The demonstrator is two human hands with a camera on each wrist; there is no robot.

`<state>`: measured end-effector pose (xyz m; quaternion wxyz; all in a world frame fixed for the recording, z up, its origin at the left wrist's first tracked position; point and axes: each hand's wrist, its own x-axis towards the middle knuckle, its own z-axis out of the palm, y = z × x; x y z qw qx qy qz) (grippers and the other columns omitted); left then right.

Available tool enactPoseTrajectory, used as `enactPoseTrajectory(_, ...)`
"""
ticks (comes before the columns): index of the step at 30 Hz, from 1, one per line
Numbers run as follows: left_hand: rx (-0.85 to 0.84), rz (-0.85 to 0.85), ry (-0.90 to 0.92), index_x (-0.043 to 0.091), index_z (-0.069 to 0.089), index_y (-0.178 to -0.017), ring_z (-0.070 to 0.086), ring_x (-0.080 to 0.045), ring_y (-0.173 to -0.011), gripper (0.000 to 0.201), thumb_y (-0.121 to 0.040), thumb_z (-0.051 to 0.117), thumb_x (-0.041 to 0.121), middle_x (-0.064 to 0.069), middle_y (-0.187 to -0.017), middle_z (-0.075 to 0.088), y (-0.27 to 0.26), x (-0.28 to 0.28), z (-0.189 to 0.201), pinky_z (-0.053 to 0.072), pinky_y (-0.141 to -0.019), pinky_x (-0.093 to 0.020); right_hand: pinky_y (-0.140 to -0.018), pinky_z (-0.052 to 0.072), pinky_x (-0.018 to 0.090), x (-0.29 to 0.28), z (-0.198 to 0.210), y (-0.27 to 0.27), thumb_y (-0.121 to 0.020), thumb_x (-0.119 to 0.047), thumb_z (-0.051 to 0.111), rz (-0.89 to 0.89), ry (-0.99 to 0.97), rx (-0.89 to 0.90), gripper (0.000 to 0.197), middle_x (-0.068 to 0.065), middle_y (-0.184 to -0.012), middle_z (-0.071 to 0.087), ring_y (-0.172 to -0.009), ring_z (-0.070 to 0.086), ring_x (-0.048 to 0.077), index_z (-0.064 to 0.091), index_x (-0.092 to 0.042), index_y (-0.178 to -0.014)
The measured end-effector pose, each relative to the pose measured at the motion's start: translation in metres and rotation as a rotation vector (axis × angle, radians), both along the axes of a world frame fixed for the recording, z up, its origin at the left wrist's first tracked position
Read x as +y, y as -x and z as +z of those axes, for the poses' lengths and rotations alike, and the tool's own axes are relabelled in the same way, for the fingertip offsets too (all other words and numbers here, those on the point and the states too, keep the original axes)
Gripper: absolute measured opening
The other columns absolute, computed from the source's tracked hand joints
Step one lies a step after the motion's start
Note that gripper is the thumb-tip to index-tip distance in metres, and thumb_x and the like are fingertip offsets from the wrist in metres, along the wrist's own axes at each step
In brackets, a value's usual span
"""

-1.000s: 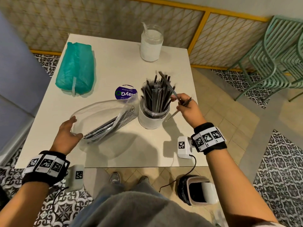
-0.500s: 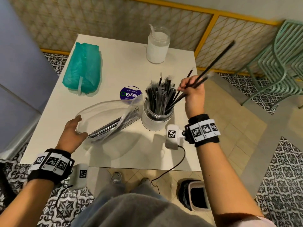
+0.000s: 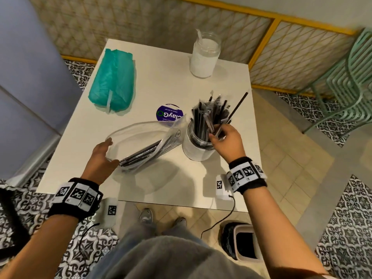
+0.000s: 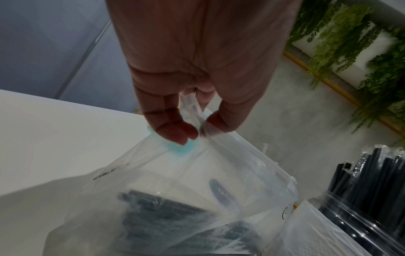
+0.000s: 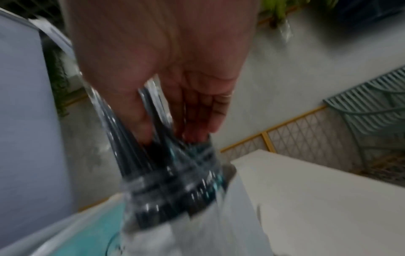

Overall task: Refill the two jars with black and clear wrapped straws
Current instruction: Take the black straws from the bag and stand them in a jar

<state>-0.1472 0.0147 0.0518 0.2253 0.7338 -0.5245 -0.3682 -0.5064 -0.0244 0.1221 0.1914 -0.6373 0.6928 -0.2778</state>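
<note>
The near glass jar (image 3: 198, 152) stands mid-table, packed with black wrapped straws (image 3: 209, 117). My right hand (image 3: 214, 135) is at its mouth, fingers curled round a few black straws (image 5: 129, 138) that stand in the jar (image 5: 175, 195); this wrist view is blurred. My left hand (image 3: 111, 152) pinches the open rim of a clear plastic bag (image 3: 141, 135) lying left of the jar. In the left wrist view the hand (image 4: 198, 133) holds the bag's edge (image 4: 230, 150), with more black straws (image 4: 164, 216) inside. The far jar (image 3: 204, 55) holds pale wrapped straws.
A teal plastic bag (image 3: 111, 79) lies at the table's far left. A purple lid (image 3: 169, 114) sits behind the clear bag. The white table (image 3: 161, 188) ends close to my legs. A small bin (image 3: 245, 252) stands on the floor, and green chairs (image 3: 346, 77) stand to the right.
My right hand raised a few black straws above the jar, then brought them down into it. The left hand has kept hold of the bag's rim.
</note>
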Motion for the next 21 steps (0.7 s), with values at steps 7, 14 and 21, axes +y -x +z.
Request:
enactPoseTrajectory(7,0.009,-0.089,0.057,0.004,0.032,-0.14,0.053,-0.053,-0.105,0.082,-0.066,0.064,0.015,-0.022,-0.14,0.038,0.005,0.011,0.019,0.044,-0.096,-0.057,-0.067,0.037,0.025,0.026,0.066,-0.016,-0.071,0.0,0.049,-0.086,0.256,0.159,0.024,0.009,-0.092,0.064,-0.081,0.059,0.028,0.062,-0.01,-0.088)
enactPoseTrajectory(14,-0.027,-0.166,0.134,0.009,0.023,-0.145,0.057,-0.033,-0.086,0.08,-0.071,0.053,0.014,-0.017,-0.141,0.033,0.006,0.032,0.025,0.048,-0.087,-0.032,-0.07,0.046,0.033,0.029,0.011,-0.168,-0.072,0.003,0.049,0.555,0.15,-0.03,0.024,0.012,-0.09,0.061,-0.08,0.057,0.027,0.06,-0.006,-0.092)
enactPoseTrajectory(21,0.083,-0.167,0.138,0.017,0.022,-0.146,0.059,-0.023,-0.083,0.079,-0.075,0.052,-0.005,-0.009,-0.142,0.032,-0.007,0.043,0.022,0.04,-0.071,-0.007,-0.11,0.023,0.059,-0.017,-0.101,-0.233,-0.076,-0.01,0.062,0.849,-0.501,0.657,0.067,0.009,-0.137,0.043,-0.127,0.039,0.033,0.035,-0.017,-0.137)
